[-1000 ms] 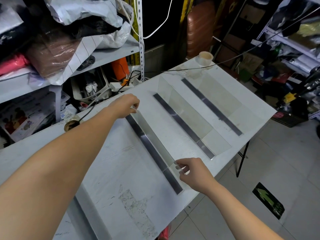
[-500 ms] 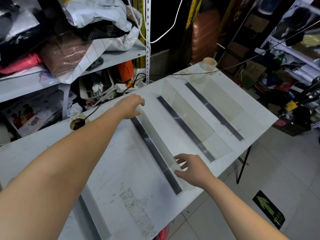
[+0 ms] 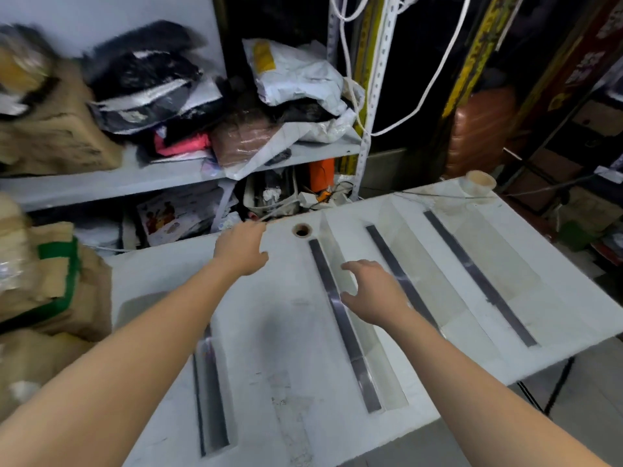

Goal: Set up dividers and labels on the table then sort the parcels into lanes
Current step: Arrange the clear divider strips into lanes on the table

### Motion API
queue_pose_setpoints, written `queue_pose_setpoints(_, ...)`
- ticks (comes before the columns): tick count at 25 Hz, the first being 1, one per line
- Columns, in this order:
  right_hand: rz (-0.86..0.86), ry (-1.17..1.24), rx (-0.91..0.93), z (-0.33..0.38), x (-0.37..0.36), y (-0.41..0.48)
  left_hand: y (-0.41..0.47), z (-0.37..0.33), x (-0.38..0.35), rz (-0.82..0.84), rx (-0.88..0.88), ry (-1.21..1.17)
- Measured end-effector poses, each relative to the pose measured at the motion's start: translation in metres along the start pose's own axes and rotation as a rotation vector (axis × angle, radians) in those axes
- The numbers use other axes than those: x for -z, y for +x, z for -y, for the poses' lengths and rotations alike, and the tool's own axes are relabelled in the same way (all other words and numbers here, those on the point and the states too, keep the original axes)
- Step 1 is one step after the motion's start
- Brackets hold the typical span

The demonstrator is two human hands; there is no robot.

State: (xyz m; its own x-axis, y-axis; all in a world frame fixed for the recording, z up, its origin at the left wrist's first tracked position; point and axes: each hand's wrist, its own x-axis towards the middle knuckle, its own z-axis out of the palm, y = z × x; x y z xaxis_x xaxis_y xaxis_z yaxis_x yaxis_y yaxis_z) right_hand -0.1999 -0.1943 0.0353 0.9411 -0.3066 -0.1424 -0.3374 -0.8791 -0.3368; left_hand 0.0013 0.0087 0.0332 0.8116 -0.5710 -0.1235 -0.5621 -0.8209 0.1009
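Clear divider (image 3: 352, 345) on white table (image 3: 286, 325); left hand (image 3: 241, 251), right hand (image 3: 372, 293): fingers (image 3: 352, 266) loose, empty.

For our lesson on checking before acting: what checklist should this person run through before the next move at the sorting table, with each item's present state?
1. Four clear plastic dividers with dark base strips laid across the white table: ok.
2. Left hand open, holding nothing: ok.
3. Right hand open, over the second divider from the left; contact: cannot tell.
4. Lane labels: none visible, not ok.
5. Parcels in lanes: none; white bagged parcels lie on the grey shelf: not ok.
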Motion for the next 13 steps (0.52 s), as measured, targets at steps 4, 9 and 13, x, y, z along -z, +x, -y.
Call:
queue_pose_setpoints(4, 0.027, 0.001, 0.121, 0.044, -0.001, 0.023, -0.059, 0.051, 0.012, -0.023, 0.182, -0.001)
queue_pose_setpoints(9, 0.086, 0.027, 0.251, 0.104, -0.018, 0.031, -0.115, 0.093, 0.003, -0.001, 0.267, -0.011)
queue_pose_setpoints(13, 0.144, 0.019, 0.288, 0.143, -0.042, 0.030, -0.136, 0.108, -0.012, -0.005, 0.171, -0.027)
